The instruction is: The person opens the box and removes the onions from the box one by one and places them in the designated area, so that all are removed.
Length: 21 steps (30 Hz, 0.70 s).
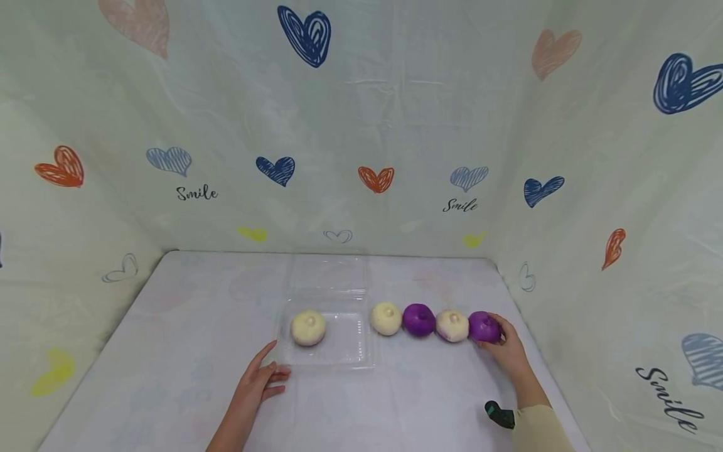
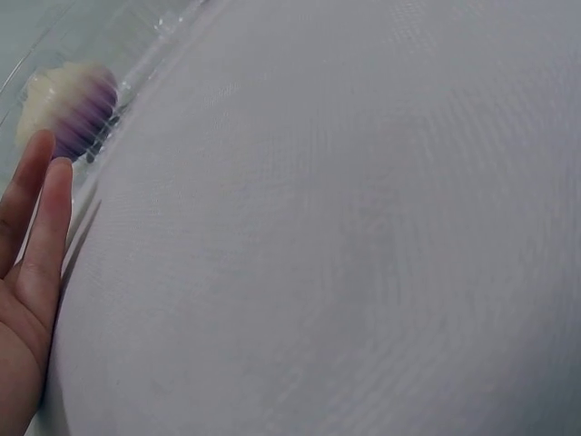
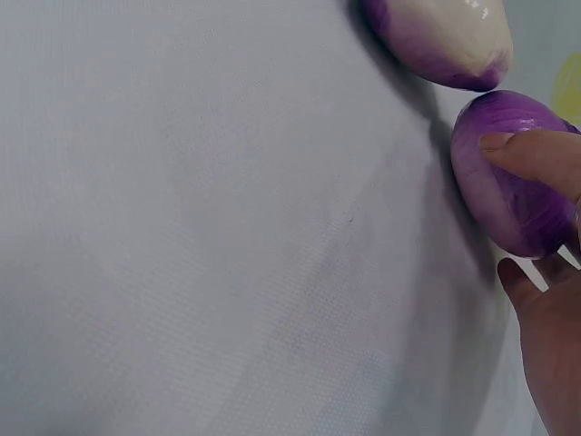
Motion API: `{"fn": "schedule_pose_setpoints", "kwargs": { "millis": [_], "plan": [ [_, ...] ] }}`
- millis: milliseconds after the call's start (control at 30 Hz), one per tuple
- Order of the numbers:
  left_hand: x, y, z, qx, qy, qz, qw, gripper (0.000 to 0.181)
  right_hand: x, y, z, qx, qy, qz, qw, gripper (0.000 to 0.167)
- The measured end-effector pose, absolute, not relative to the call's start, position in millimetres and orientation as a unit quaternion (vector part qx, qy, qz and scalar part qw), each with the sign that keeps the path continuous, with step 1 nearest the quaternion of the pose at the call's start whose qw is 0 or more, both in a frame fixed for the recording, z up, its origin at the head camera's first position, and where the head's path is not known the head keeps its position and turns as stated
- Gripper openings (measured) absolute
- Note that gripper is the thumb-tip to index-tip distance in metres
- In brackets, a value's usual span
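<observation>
At the right end of a row, a purple onion [image 1: 484, 327] sits in my right hand [image 1: 509, 351], which grips it with the thumb on the near side and fingers behind. In the right wrist view the thumb presses the purple onion [image 3: 508, 195], beside a white-and-purple onion [image 3: 445, 41]. My left hand [image 1: 261, 380] lies by the near left corner of a clear plastic box [image 1: 347, 359], fingers extended and nothing held. Inside the box, on its left side, rests a pale onion [image 1: 308, 328]; the left wrist view shows this onion [image 2: 68, 104] with a purple underside.
Left of the gripped onion, the row holds a whitish onion [image 1: 452, 326], another purple onion [image 1: 419, 320] and a cream onion [image 1: 386, 318]. The box's lid [image 1: 329, 274] lies open toward the back. A heart-printed curtain [image 1: 395, 125] surrounds the white table [image 1: 186, 351].
</observation>
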<state>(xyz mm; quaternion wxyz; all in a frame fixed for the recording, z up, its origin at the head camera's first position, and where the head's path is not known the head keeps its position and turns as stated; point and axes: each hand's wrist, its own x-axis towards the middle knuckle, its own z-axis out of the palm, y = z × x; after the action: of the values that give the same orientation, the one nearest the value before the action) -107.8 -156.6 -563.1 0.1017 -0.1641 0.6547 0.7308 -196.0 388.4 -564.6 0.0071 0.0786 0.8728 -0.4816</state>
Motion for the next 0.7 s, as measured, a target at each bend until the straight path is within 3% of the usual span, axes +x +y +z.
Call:
{"fn": "schedule_pose_setpoints", "kwargs": {
  "millis": [167,500,700],
  "plan": [
    [-108,-156,-565,-0.167,0.657,0.728,0.104,0.05,-195,387,-560,0.063,0.883,-0.465,-0.01,0.078],
    [-107,-156,-565,-0.158,0.656,0.733,0.092,0.05,-195,357,-525,-0.016,0.883,-0.46,-0.093,0.073],
    [-107,-156,-566,-0.166,0.666,0.72,0.098,0.051,-195,319,-510,-0.068,0.864,-0.491,-0.094,0.07]
  ]
}}
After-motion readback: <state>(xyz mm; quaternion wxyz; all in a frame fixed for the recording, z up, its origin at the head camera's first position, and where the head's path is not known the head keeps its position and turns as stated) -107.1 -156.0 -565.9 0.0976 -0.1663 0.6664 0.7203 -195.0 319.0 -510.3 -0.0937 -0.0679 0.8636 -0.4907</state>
